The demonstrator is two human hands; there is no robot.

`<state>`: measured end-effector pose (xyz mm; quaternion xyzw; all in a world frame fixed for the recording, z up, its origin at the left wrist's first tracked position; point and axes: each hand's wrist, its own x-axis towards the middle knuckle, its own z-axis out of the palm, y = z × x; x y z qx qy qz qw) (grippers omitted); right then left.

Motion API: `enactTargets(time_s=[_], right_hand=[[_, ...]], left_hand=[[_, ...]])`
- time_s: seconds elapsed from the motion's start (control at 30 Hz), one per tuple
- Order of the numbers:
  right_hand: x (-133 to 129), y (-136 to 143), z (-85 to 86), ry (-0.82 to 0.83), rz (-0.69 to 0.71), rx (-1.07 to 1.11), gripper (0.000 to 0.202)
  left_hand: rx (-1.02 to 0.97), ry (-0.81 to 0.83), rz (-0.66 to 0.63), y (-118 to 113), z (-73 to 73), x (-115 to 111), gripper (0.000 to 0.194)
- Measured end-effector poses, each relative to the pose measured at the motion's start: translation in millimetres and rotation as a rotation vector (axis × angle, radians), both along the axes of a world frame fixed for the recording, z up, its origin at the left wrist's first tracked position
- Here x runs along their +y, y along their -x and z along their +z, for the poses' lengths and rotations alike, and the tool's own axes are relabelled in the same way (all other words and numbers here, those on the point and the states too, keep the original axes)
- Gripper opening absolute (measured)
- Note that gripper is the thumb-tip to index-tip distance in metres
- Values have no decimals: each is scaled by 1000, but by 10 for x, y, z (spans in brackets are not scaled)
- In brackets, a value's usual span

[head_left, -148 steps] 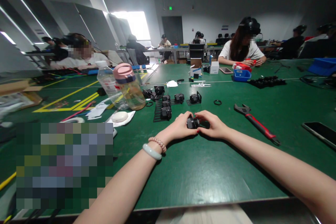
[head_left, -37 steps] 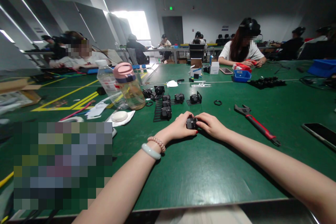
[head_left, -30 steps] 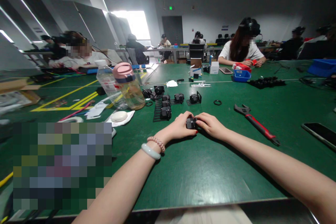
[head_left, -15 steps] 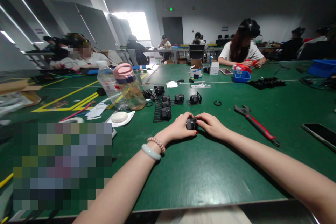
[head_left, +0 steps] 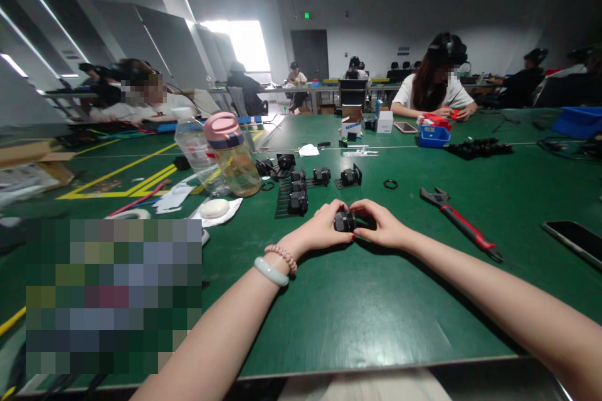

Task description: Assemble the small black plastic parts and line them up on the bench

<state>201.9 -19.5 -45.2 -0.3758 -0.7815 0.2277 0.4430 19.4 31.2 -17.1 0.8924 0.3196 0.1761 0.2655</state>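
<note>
1. The left hand point(head_left: 324, 225) and right hand point(head_left: 382, 225) pinch a small, blocky black plastic part point(head_left: 345, 220) between their fingertips.
2. The part sits low over the green felt-like table point(head_left: 357, 307), near the ridged black trays point(head_left: 288, 195).
3. A red-handled metal wrench point(head_left: 458, 220) lies well apart.

The hall is dim; the strongest light is a blown-out window point(head_left: 235, 44) at upper centre-left, its glare washing the nearby wall panels. Soft shadows lie under the forearms on the table point(head_left: 357, 313). Wide-angle distortion bends the edges; a pixelated block covers the lower left.
</note>
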Motion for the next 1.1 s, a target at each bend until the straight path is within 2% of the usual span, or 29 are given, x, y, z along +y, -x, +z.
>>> enactTargets(time_s=[0.4, 0.73, 1.1], right_hand=[[14, -9, 4, -28, -51, -40, 40], [7, -11, 19, 23, -58, -38, 37], [29, -31, 16, 9, -95, -89, 33]], left_hand=[[24, 21, 21, -11, 69, -49, 53], [17, 41, 35, -23, 69, -52, 52], [31, 2, 7, -6, 42, -26, 51]])
